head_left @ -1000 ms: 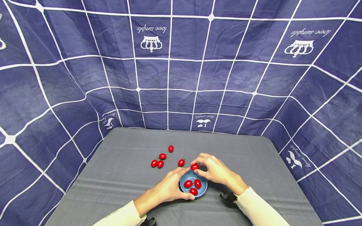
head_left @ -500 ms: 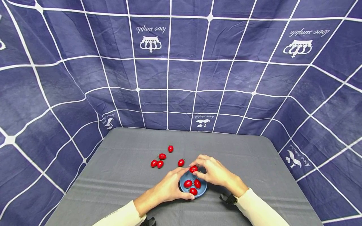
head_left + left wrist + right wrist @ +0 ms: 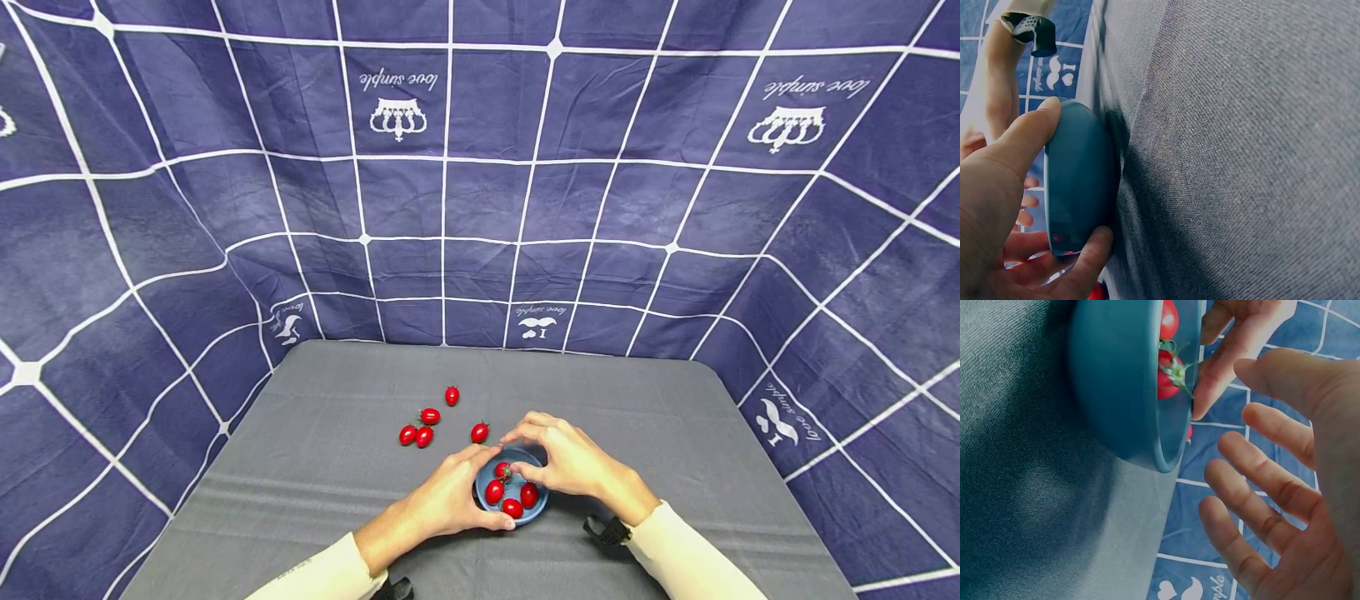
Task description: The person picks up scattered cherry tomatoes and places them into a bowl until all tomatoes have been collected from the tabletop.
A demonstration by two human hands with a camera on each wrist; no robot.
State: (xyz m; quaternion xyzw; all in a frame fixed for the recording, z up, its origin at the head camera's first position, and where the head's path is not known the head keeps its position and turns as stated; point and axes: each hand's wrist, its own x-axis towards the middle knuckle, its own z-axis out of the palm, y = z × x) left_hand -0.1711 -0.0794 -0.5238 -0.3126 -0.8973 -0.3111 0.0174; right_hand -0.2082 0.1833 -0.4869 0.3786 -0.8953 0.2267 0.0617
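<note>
My left hand grips the side of a small blue bowl, thumb on the near rim and fingers round the far side. Several red cherry tomatoes with green stems lie in the bowl. One of them, a cherry tomato, sits by the far wall, close to my right thumb. Above the bowl's right side hovers my right hand, its fingers spread and holding nothing. In the right wrist view those fingers stand apart from the bowl, and a cherry tomato shows its stem inside the rim.
Beyond the bowl one loose cherry tomato lies on the grey cloth. Farther left is a cluster of three, including a cherry tomato, with a single cherry tomato behind them. A blue checked curtain encloses the table.
My right hand has lowered a cherry tomato into the bowl and let go of it. The tomatoes inside have shifted a little. My left hand has stayed on the bowl.
</note>
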